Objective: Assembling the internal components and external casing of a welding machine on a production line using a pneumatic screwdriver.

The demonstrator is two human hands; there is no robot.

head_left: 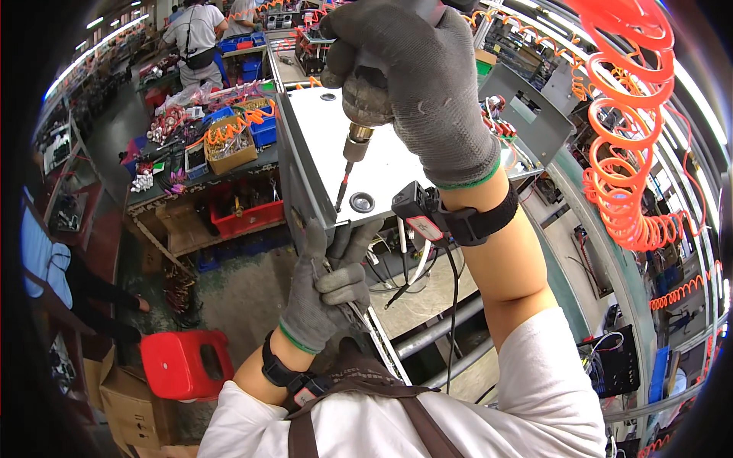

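Observation:
In my gloved right hand [416,84] is a power screwdriver [357,141], its fingers wrapped round the body. The driver is tilted slightly, and its bit [342,191] reaches down to the near left corner of a white panel [313,126] with a grey metal side. Below that corner is my gloved left hand [324,290], with fingers up against the corner and others curled. Thin metal pieces [353,311] show in its palm; I cannot tell their kind. Next to the bit, a round grey grommet [362,202] sits in the panel.
Orange coiled air hose [622,137] hangs at the right. Loose cables [401,267] lie below the panel's near edge. On the left are a red plastic stool [183,365], a red bin [248,217] and a parts-covered bench [168,195]. Other people [195,42] stand farther off.

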